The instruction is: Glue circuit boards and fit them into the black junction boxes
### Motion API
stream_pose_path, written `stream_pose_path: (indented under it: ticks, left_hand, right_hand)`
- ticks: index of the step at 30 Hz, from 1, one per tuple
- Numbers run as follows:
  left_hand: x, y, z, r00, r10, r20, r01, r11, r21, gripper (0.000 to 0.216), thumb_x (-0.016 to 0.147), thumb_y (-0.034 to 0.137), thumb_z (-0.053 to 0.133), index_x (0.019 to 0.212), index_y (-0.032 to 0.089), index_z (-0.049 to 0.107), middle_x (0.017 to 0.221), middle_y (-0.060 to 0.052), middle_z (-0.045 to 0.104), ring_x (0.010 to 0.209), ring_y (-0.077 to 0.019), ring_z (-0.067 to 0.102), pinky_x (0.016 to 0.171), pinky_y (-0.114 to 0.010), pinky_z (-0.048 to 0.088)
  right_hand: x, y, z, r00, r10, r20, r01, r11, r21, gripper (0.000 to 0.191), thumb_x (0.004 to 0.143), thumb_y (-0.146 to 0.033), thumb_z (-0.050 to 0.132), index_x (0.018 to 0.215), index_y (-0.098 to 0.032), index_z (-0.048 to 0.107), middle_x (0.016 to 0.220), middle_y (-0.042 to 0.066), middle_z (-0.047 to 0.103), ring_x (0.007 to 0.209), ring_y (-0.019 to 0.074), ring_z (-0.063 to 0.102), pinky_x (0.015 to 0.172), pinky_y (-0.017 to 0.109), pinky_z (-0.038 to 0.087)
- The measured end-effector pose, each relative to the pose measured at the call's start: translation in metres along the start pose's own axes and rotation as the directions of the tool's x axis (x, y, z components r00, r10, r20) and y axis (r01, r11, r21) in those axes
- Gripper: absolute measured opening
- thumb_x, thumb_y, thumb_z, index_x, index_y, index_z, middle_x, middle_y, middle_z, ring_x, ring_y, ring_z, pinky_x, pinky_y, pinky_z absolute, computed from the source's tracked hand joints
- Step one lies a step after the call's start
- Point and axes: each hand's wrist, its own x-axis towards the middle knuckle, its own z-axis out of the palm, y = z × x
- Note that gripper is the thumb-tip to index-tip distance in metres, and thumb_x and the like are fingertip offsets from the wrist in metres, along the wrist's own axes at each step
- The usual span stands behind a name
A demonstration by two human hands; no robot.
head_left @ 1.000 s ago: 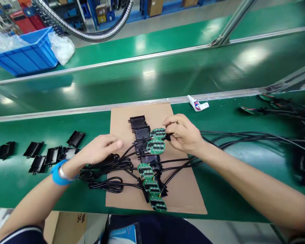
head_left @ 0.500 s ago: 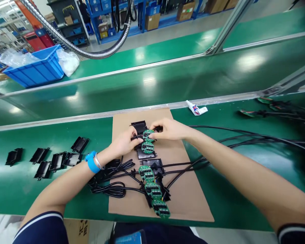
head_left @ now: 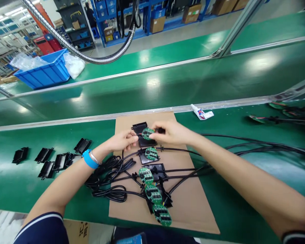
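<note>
A round green circuit board [head_left: 147,133] is pinched between the thumb and fingers of my right hand [head_left: 169,132], above a black plastic housing [head_left: 147,142]. Just left of it, my left hand [head_left: 124,139] is closed, its fingertips at the thin cable leading to that board. Behind the board sits another open black housing [head_left: 139,127]. Nearer to me, a second circuit board [head_left: 151,154] rests over a housing with its cable running right. Several more boards [head_left: 154,194] lie overlapping at the front of the cardboard sheet [head_left: 190,206].
Several empty black housings [head_left: 46,169] lie on the green bench at left. Coiled black cables [head_left: 112,194] sit beside the cardboard. A white glue tube [head_left: 202,113] lies at the back, and long black cables [head_left: 256,140] run right. A blue bin [head_left: 44,73] stands far left.
My left hand has drawn back left from the boards. The second board now lies apart from the held one, nearer to me. My right hand still grips its board; the whole view has shifted slightly.
</note>
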Motion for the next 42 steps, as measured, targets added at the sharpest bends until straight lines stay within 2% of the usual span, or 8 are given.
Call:
stream_pose_path:
  ticks: [8,20,23,26,29,33,38,42]
  left_hand:
    - [0.018,-0.014,-0.015,0.9,0.048,-0.433,0.074,0.963,0.26,0.014,0.085,0.028,0.062,0.081,0.02,0.052,0.068,0.0,0.06,0.062,-0.0148,0.056,0.059,-0.026,0.039]
    - [0.017,-0.015,-0.019,0.932,0.132,-0.338,0.012,0.92,0.392,0.019,0.084,0.034,0.067,0.096,0.019,0.064,0.083,-0.002,0.069,0.077,-0.0174,0.061,0.07,-0.027,0.04]
    - [-0.003,-0.021,-0.03,0.937,0.071,-0.341,0.053,0.938,0.343,0.03,0.088,0.043,0.061,0.102,0.016,0.063,0.091,-0.005,0.07,0.077,-0.016,0.061,0.068,-0.026,0.042]
    - [-0.039,-0.025,-0.04,0.98,-0.016,-0.198,0.089,0.927,0.363,0.045,0.083,0.055,0.063,0.108,0.017,0.061,0.095,-0.005,0.069,0.074,-0.0157,0.06,0.065,-0.026,0.041]
    - [-0.078,-0.02,-0.042,0.996,-0.085,-0.033,0.089,0.822,0.563,0.049,0.075,0.059,0.071,0.1,0.019,0.061,0.081,-0.001,0.065,0.067,-0.0167,0.056,0.059,-0.027,0.034]
    - [-0.113,-0.005,-0.027,0.986,0.068,-0.153,0.056,0.728,0.684,0.025,0.087,0.043,0.061,0.09,0.019,0.056,0.083,-0.002,0.062,0.073,-0.0186,0.057,0.064,-0.029,0.036]
    - [-0.118,0.0,0.007,0.983,0.094,-0.155,0.067,0.607,0.792,0.043,0.081,0.043,0.07,0.11,0.019,0.052,0.109,-0.007,0.061,0.086,-0.0241,0.064,0.068,-0.033,0.046]
    - [-0.112,-0.002,0.019,0.979,0.044,-0.201,0.158,0.463,0.872,0.036,0.084,0.036,0.066,0.111,0.017,0.053,0.103,-0.007,0.065,0.085,-0.0273,0.067,0.063,-0.034,0.046]
  right_hand:
    - [0.03,0.054,0.005,0.995,0.089,-0.039,-0.089,0.996,-0.01,0.018,0.085,-0.037,0.052,0.082,-0.019,0.056,0.08,0.006,0.067,0.07,0.0187,0.06,0.066,0.031,0.045]
    - [0.006,0.055,0.014,0.994,-0.041,-0.099,0.018,0.974,-0.225,0.015,0.09,-0.026,0.045,0.077,-0.021,0.052,0.08,0.008,0.062,0.081,0.0237,0.056,0.077,0.037,0.044]
    - [0.002,0.058,0.018,0.994,-0.066,-0.09,0.037,0.956,-0.29,0.016,0.09,-0.024,0.044,0.078,-0.021,0.053,0.081,0.01,0.062,0.083,0.0262,0.055,0.078,0.039,0.044]
    - [-0.001,0.06,0.02,0.993,-0.082,-0.09,0.047,0.938,-0.344,0.017,0.091,-0.025,0.043,0.08,-0.021,0.055,0.082,0.012,0.062,0.084,0.0282,0.054,0.078,0.041,0.043]
    - [-0.004,0.059,0.024,0.989,-0.09,-0.116,0.041,0.927,-0.372,0.019,0.093,-0.026,0.042,0.082,-0.02,0.056,0.084,0.013,0.062,0.084,0.0281,0.054,0.079,0.042,0.044]
    - [-0.008,0.059,0.03,0.983,-0.103,-0.155,0.025,0.898,-0.439,0.023,0.096,-0.028,0.039,0.084,-0.02,0.058,0.085,0.013,0.063,0.085,0.028,0.055,0.08,0.041,0.044]
    - [-0.01,0.063,0.036,0.966,-0.159,-0.205,0.028,0.849,-0.527,0.022,0.096,-0.028,0.041,0.084,-0.02,0.058,0.084,0.011,0.064,0.083,0.027,0.056,0.078,0.039,0.045]
    - [-0.008,0.065,0.037,0.962,-0.174,-0.209,0.036,0.843,-0.537,0.021,0.096,-0.026,0.042,0.086,-0.02,0.059,0.085,0.011,0.065,0.083,0.0263,0.057,0.077,0.038,0.045]
